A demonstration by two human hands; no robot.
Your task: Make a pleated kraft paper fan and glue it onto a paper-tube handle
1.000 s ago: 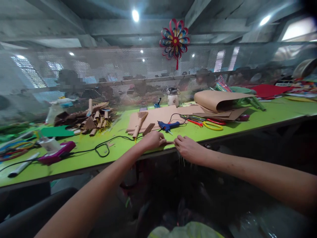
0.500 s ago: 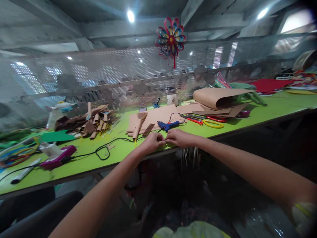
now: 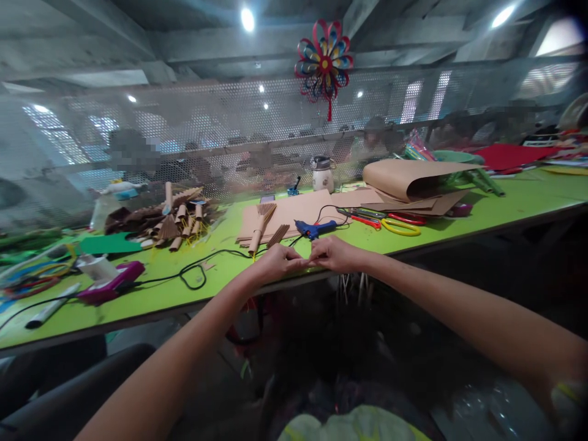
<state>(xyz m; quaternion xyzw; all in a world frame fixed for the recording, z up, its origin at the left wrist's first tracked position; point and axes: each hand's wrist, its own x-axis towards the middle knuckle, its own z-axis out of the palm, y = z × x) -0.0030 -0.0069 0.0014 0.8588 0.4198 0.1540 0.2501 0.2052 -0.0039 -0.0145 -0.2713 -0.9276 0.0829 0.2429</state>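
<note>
Close together at the front edge of the green table (image 3: 239,278), my left hand (image 3: 277,264) and my right hand (image 3: 335,254) meet at the fingertips. Both are closed in a pinch; whatever lies between the fingers is too small or hidden to name. Just beyond my right hand lies a blue glue gun (image 3: 316,229) with a black cord. A folded strip of brown pleated paper (image 3: 279,234) rests past my left hand. Beside it is a rolled brown paper piece with a fanned top (image 3: 260,233), lying partly on flat brown paper sheets (image 3: 305,207).
Scissors with yellow handles (image 3: 401,228) and a red-handled tool (image 3: 368,222) lie to the right, before a curled brown sheet (image 3: 399,174). Leftward are a pile of paper rolls (image 3: 184,223), a purple power strip (image 3: 113,285) and a loose cord (image 3: 193,283). A lidded jar (image 3: 323,177) stands behind.
My fingers have shifted slightly and the left ones look straighter along the table edge. The view has swung a little left, so the table things sit slightly further right.
</note>
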